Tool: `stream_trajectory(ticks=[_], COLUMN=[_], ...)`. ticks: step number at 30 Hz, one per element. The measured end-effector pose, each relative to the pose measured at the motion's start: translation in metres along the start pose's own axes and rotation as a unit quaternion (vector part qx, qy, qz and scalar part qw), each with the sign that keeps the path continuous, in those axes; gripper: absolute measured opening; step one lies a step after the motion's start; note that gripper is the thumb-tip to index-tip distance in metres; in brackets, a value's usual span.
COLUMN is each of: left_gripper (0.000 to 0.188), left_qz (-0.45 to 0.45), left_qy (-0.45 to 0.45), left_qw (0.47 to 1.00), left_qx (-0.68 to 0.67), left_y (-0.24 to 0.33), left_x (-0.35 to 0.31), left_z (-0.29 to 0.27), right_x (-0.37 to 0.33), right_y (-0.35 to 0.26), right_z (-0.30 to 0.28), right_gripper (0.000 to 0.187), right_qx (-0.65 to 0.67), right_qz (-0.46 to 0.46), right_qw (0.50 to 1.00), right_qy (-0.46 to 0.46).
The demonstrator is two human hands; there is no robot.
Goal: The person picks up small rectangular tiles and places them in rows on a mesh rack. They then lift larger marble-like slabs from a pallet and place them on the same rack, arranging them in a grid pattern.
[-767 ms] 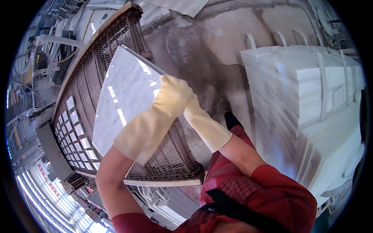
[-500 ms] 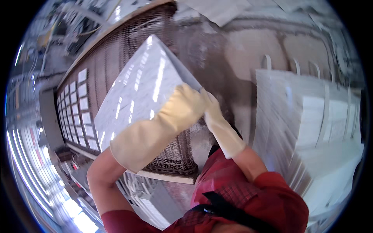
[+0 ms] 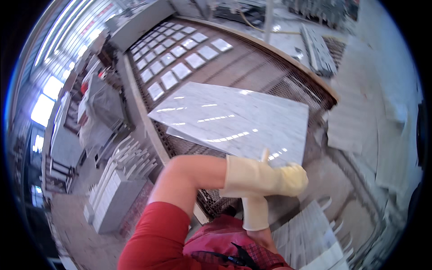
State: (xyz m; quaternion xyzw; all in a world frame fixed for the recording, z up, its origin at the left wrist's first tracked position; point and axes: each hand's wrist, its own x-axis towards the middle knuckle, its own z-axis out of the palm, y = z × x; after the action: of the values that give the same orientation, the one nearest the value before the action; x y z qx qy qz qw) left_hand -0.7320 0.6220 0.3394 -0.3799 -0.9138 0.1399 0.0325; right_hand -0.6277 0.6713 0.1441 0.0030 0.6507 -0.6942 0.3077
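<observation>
A large, polished, grey-veined white stone slab (image 3: 243,112) lies on a brown mesh-topped table (image 3: 263,67). The edge of another pale piece (image 3: 182,135) shows under its left side. My left hand (image 3: 290,180), in a cream rubber glove, is closed at the slab's near right corner; whatever it grips is hidden. My right hand (image 3: 255,213) wears a matching glove and sits beneath the left forearm, with mostly its cuff showing. Its fingers are covered by the left glove. One upright gloved digit (image 3: 265,155) sticks up against the slab; whose it is I cannot tell.
Rows of small white square tiles (image 3: 168,80) cover the table's far left. A bundle of stone pieces with pale straps (image 3: 114,198) stands at lower left, a strapped pale stack (image 3: 310,238) at lower right. Pale sheets (image 3: 355,117) lie to the right.
My view has swung round, so the slab and tiles appear turned and farther from me. My left forearm now crosses over the right one, and both hands stay close together by the slab's edge.
</observation>
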Motion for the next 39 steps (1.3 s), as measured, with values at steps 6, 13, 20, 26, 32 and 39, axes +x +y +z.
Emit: stream_trajectory(ticks=[6, 13, 20, 26, 32, 39], left_gripper=[0.032, 0.076, 0.066, 0.053, 0.046, 0.050], left_qz=[-0.270, -0.669, -0.494, -0.513, -0.484, -0.506], left_qy=[0.183, 0.506, 0.537, 0.535, 0.561, 0.562], left_qw=[0.850, 0.183, -0.091, -0.115, -0.080, 0.005], left_qx=[-0.414, -0.513, -0.678, -0.661, -0.667, -0.655], left_y=[-0.038, -0.100, -0.181, -0.190, -0.185, -0.119], left_x=[-0.081, -0.289, -0.315, -0.316, -0.327, -0.324], left_z=[-0.036, 0.051, 0.110, 0.138, 0.132, 0.056], right_x=[0.089, 0.064, 0.060, 0.060, 0.073, 0.009], right_y=[-0.057, -0.160, -0.159, -0.150, -0.139, -0.142], right_z=[0.037, 0.076, 0.079, 0.080, 0.061, 0.026], right_gripper=[0.060, 0.043, 0.057, 0.056, 0.045, 0.035], right_qx=[0.134, 0.122, -0.088, -0.183, -0.207, 0.015], right_qz=[-0.079, -0.095, -0.100, -0.115, -0.144, -0.225], right_qw=[0.981, 0.962, 0.961, 0.930, 0.929, 0.944], right_qy=[0.113, 0.226, 0.241, 0.297, 0.272, 0.242])
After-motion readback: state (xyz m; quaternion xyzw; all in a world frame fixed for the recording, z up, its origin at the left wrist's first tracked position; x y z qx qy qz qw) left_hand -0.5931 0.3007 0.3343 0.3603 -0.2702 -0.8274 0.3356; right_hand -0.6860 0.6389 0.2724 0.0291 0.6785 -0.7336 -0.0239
